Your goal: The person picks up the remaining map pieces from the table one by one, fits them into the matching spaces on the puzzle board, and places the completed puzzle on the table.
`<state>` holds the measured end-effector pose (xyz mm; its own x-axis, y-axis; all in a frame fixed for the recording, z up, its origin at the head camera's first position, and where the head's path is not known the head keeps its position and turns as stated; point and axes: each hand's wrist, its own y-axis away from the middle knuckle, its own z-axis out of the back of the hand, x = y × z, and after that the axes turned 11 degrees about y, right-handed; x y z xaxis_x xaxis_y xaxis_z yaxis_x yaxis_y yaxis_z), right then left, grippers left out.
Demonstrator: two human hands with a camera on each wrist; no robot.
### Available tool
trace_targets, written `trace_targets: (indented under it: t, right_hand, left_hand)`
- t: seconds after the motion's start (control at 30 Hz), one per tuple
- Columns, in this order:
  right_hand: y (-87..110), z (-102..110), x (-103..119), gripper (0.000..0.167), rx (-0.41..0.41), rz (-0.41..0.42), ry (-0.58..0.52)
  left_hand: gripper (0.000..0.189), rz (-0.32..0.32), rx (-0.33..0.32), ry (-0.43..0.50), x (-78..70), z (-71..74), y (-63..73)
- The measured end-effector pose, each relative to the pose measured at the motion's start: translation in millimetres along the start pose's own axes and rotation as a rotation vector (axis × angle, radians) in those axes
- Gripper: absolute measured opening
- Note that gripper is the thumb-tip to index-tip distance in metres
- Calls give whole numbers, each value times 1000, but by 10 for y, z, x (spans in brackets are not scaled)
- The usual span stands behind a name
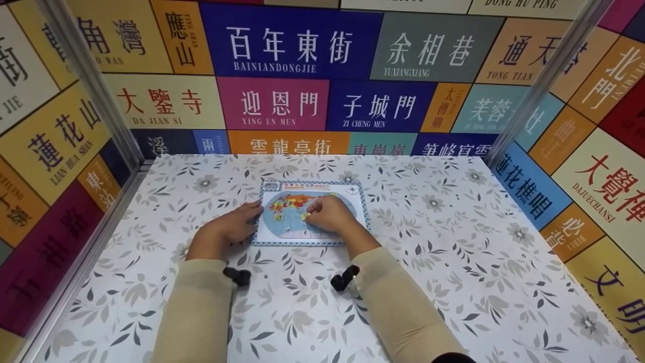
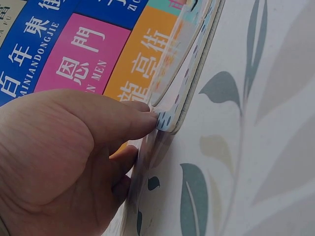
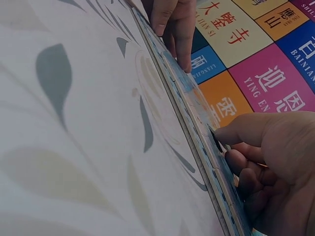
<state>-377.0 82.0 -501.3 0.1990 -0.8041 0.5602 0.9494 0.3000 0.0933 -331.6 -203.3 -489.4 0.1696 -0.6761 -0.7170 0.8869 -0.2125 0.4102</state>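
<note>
A flat world map puzzle board (image 1: 297, 243) with a dotted blue border lies on the table in the head view. My right hand (image 1: 330, 214) is over the map, with thumb and index finger pinching a small puzzle piece (image 1: 305, 216). In the right wrist view that piece shows edge-on as a thin dark sliver (image 3: 217, 141) close over the board. At the board's left edge rests my left hand (image 1: 242, 222), its fingers reaching along the border. The left wrist view has the left thumb touching a rounded corner of the board (image 2: 170, 120).
Under the board is a white table (image 1: 443, 282) with a grey leaf and flower print. Panels with large Chinese characters (image 1: 292, 45) stand behind it and at both sides, joined by metal posts (image 1: 90, 75). Small black cameras (image 1: 238, 276) sit at both wrists.
</note>
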Motion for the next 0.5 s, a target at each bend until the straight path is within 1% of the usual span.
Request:
trace_targets:
  t: [0.17, 0.37, 0.5]
  right_hand:
    - [15, 10, 10, 13, 2, 3, 22]
    - [12, 6, 19, 12, -2, -28, 38]
    - [8, 10, 28, 12, -3, -43, 47]
  left_hand:
    - [67, -26, 0, -24, 7, -9, -12]
    - [67, -20, -2, -27, 20, -4, -20]
    - [69, -11, -4, -13, 18, 3, -13]
